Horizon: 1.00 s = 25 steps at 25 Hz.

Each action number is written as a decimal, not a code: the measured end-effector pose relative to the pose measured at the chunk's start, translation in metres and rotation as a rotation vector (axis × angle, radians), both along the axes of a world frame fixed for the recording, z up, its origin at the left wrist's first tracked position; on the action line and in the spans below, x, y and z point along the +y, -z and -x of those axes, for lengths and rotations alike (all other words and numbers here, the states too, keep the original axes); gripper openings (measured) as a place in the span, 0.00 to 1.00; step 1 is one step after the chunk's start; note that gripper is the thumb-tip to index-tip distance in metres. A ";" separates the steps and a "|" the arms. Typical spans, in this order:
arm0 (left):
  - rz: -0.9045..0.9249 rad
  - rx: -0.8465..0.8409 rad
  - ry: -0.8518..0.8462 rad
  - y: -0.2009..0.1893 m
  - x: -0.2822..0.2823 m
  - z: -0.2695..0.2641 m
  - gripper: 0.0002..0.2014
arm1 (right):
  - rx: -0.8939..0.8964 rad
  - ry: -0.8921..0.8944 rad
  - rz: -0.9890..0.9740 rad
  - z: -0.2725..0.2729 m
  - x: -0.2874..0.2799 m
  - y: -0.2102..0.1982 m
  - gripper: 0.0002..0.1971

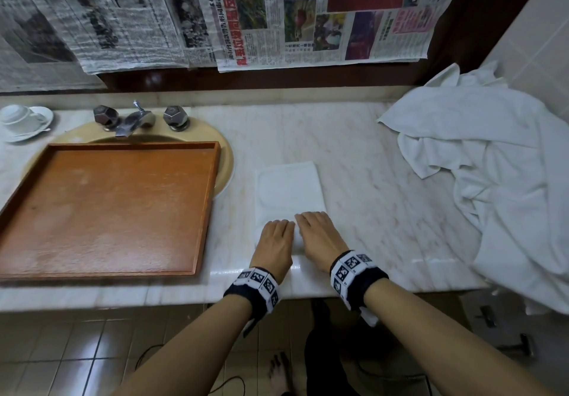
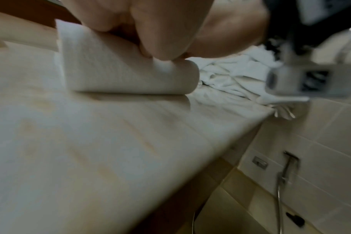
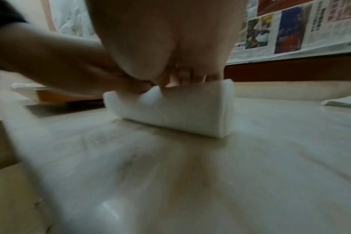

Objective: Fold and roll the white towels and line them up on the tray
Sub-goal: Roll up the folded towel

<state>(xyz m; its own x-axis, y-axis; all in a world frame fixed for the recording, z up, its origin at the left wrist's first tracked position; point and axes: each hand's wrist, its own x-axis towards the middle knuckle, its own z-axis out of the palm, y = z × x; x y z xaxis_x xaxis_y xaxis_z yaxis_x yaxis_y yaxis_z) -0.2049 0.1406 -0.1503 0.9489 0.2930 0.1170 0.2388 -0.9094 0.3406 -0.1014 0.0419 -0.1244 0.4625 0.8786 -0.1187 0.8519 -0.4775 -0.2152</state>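
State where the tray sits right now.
In the head view the tray lies on the counter's left, partly over the sink, left of the towel.

My head cam looks down on the counter [image 1: 354, 155]; both wrist cams sit low, close behind my fingers, sharing the rolled towel [image 2: 126, 76].

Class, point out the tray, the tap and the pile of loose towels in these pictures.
tray [image 1: 104, 211]: head view, on its bare wooden floor.
tap [image 1: 132, 123]: head view, on the metal spout over the basin.
towel pile [image 1: 480, 149]: head view, on the crumpled white cloth at the counter's right.
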 end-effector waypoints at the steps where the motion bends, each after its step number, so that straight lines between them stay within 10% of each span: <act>1: 0.014 0.085 0.000 -0.003 0.007 -0.007 0.21 | -0.033 0.024 -0.045 0.008 -0.004 0.006 0.24; 5: 0.007 0.329 0.003 -0.018 0.025 -0.038 0.16 | -0.108 0.022 -0.042 0.020 -0.009 0.016 0.32; 12: -0.058 0.076 -0.091 -0.020 -0.006 -0.002 0.24 | 0.030 -0.092 -0.009 -0.011 0.007 -0.008 0.24; 25: 0.029 0.156 -0.101 -0.028 0.003 -0.010 0.23 | 0.019 -0.119 0.056 -0.017 0.000 -0.008 0.31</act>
<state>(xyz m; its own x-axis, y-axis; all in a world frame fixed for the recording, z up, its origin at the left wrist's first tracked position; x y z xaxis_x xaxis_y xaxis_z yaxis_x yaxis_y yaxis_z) -0.1949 0.1436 -0.1219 0.9205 0.3888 -0.0394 0.3804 -0.8683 0.3182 -0.0841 0.0418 -0.1169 0.3523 0.9190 -0.1770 0.8995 -0.3847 -0.2072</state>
